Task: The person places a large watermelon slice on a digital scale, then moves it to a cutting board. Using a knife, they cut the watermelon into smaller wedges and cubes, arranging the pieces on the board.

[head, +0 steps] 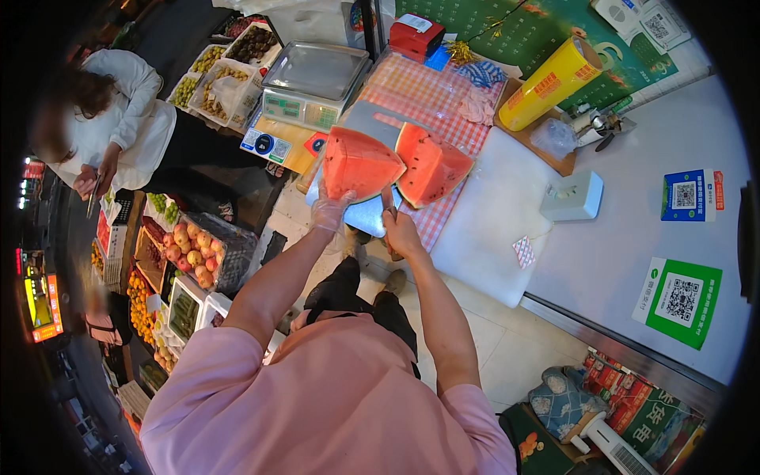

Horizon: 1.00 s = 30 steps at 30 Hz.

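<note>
My left hand (331, 212), in a clear plastic glove, grips the lower left side of a large cut watermelon piece (359, 163). My right hand (405, 233) is closed around a knife's brown handle (388, 200), close to the rind of that piece. How the blade lies I cannot tell. To the right a second watermelon piece (430, 169) rests with its red flesh and dark seeds showing. Beneath the fruit are a grey cutting board (371, 122) and a red-and-white checked cloth (433, 219). A bright bluish flat surface shows between my hands.
A white cutting board (493, 214) lies right of the cloth, with a pale blue box (573, 196) beside it. A digital scale (317, 80) and a yellow roll (549, 83) stand farther back. At left are a person (127, 113) and a pomegranate crate (196, 252).
</note>
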Each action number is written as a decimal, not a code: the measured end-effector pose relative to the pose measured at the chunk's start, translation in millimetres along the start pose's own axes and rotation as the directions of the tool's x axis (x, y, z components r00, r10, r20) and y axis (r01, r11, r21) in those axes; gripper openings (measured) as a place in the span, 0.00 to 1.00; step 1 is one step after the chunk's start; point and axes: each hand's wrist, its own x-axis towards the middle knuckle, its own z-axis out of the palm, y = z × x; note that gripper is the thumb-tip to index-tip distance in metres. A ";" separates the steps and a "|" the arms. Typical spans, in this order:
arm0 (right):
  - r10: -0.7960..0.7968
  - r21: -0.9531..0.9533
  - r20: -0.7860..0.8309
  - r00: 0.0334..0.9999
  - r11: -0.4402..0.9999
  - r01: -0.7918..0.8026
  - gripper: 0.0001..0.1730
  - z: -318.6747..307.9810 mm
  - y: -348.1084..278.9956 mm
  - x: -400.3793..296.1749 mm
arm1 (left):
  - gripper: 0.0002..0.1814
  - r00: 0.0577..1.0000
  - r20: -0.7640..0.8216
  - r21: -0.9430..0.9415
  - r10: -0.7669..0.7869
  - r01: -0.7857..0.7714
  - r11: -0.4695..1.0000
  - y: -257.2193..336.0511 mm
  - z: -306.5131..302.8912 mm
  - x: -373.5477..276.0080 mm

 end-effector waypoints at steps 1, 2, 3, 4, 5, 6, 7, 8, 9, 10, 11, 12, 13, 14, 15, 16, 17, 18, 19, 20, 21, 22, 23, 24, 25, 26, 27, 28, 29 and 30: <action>-0.005 0.023 0.015 1.000 1.000 0.005 0.24 -0.3 3.9 -0.8 | 0.62 1.000 0.008 -0.008 0.027 -0.027 1.000 -0.9 -0.6 -0.6; 0.014 0.016 0.048 0.999 1.000 -0.015 0.25 -1.2 8.0 -2.4 | 0.62 1.000 0.004 0.013 0.029 -0.029 0.999 -1.9 -2.8 -1.3; 0.030 0.006 0.079 0.996 1.000 -0.030 0.25 -4.1 7.2 -5.0 | 0.62 0.999 0.000 0.030 0.035 -0.035 0.999 -4.0 -4.4 0.7; 0.045 -0.003 0.108 0.993 0.999 -0.045 0.25 -5.0 6.4 -8.3 | 0.62 0.999 -0.004 0.048 0.041 -0.041 0.998 -5.9 -6.5 2.7; 0.061 -0.004 0.122 0.991 0.998 -0.061 0.25 -3.7 6.8 -13.7 | 0.60 0.999 0.016 0.005 0.049 -0.049 0.999 -8.6 -10.8 3.2; 0.071 -0.003 0.131 0.989 0.997 -0.071 0.25 -4.7 5.2 -18.5 | 0.59 0.997 0.037 -0.040 0.066 -0.064 0.997 -9.1 -14.3 5.4; 0.082 -0.001 0.138 0.987 0.997 -0.082 0.26 -6.5 2.5 -20.6 | 0.57 0.995 0.064 -0.112 0.070 -0.063 0.992 -9.8 -14.4 5.3; 0.098 -0.041 0.126 0.987 0.995 -0.094 0.26 -9.5 -1.1 -20.6 | 0.56 0.993 0.087 -0.186 0.079 -0.061 0.981 -8.8 -13.5 8.1; 0.126 -0.032 0.165 0.978 0.992 -0.123 0.25 -17.2 -3.4 -27.9 | 0.55 0.989 0.129 -0.282 0.072 -0.033 0.959 6.2 -13.0 -0.7; 0.150 -0.032 0.214 0.965 0.989 -0.146 0.25 -28.0 -7.8 -38.6 | 0.53 0.985 0.159 -0.378 0.066 -0.001 0.926 17.8 -16.0 -7.3; 0.173 -0.032 0.260 0.950 0.985 -0.170 0.24 -40.8 -10.1 -51.4 | 0.53 0.984 0.171 -0.352 0.043 0.020 0.936 25.8 -18.8 -10.1; 0.145 -0.098 0.293 0.945 0.988 -0.121 0.22 -58.2 -8.3 -70.5 | 0.52 0.983 0.180 -0.330 0.018 0.043 0.943 31.6 -23.3 -14.3; 0.119 -0.167 0.328 0.937 0.984 -0.067 0.21 -78.1 -7.4 -90.1 | 0.51 0.983 0.185 -0.311 -0.006 0.065 0.948 34.7 -27.1 -14.2; 0.179 -0.172 0.342 0.923 0.977 -0.126 0.18 -98.9 -20.4 -115.4 | 0.51 0.986 0.164 -0.293 -0.011 0.059 0.954 29.9 -33.7 -13.1; 0.238 -0.176 0.348 0.907 0.967 -0.186 0.16 -112.6 -33.2 -133.9 | 0.52 0.989 0.149 -0.275 -0.012 0.053 0.960 22.3 -36.0 -9.4; 0.165 -0.133 0.213 0.963 0.981 -0.139 0.15 -111.3 -29.3 -139.1 | 0.52 0.988 0.154 -0.244 -0.016 0.053 0.968 16.2 -32.6 -8.4; 0.092 -0.101 0.073 0.993 0.991 -0.084 0.15 -106.5 -23.7 -139.2 | 0.52 0.989 0.147 -0.264 -0.022 0.061 0.963 9.9 -29.1 -6.8; 0.017 -0.076 -0.070 0.997 0.997 -0.022 0.15 -99.6 -16.3 -134.9 | 0.52 0.990 0.140 -0.282 -0.026 0.065 0.957 5.9 -25.8 -4.7; -0.078 -0.056 -0.269 0.960 0.996 0.065 0.15 -82.5 1.7 -116.1 | 0.52 0.990 0.141 -0.295 -0.024 0.065 0.953 7.2 -23.0 -3.3; -0.165 -0.055 -0.457 0.874 0.986 0.158 0.16 -60.4 24.7 -84.4 | 0.52 0.987 0.160 -0.273 -0.018 0.061 0.960 10.9 -22.7 -1.7; -0.222 -0.015 -0.563 0.796 0.966 0.259 0.13 -42.3 43.9 -52.4 | 0.52 0.984 0.179 -0.249 -0.012 0.057 0.967 13.7 -22.4 -1.3; -0.263 0.011 -0.663 0.701 0.933 0.361 0.12 -26.6 53.7 -25.1 | 0.52 0.980 0.199 -0.224 -0.007 0.053 0.973 17.3 -20.3 -1.1; -0.131 0.116 -0.711 0.690 0.947 0.299 0.12 -13.4 50.0 -5.6 | 0.51 0.979 0.202 -0.252 -0.014 0.065 0.966 21.5 -19.1 -0.5; -0.155 0.093 -0.719 0.678 0.945 0.314 0.12 -6.5 39.7 4.9 | 0.51 0.979 0.200 -0.279 -0.029 0.085 0.957 23.5 -21.1 -4.8; -0.178 0.068 -0.724 0.666 0.943 0.326 0.12 -2.2 28.3 9.4 | 0.50 0.979 0.198 -0.307 -0.047 0.107 0.946 23.4 -23.5 -8.8; -0.124 0.145 -0.721 0.681 0.935 0.324 0.13 -0.6 18.8 10.1 | 0.50 0.981 0.192 -0.343 -0.027 0.093 0.935 24.6 -24.1 -11.4; -0.067 0.221 -0.715 0.696 0.923 0.316 0.13 1.6 12.7 9.6 | 0.50 0.982 0.189 -0.379 -0.008 0.081 0.922 23.4 -24.4 -14.0; -0.011 0.296 -0.705 0.709 0.905 0.307 0.13 3.7 6.5 9.4 | 0.49 0.983 0.186 -0.414 0.010 0.069 0.908 22.9 -25.9 -14.7; -0.014 0.296 -0.704 0.710 0.903 0.311 0.14 4.4 0.4 9.1 | 0.49 0.982 0.188 -0.379 0.024 0.050 0.924 23.3 -28.7 -13.0; -0.014 0.293 -0.706 0.708 0.904 0.311 0.14 2.3 0.2 7.9 | 0.49 0.980 0.198 -0.345 0.035 0.036 0.938 23.1 -29.2 -11.9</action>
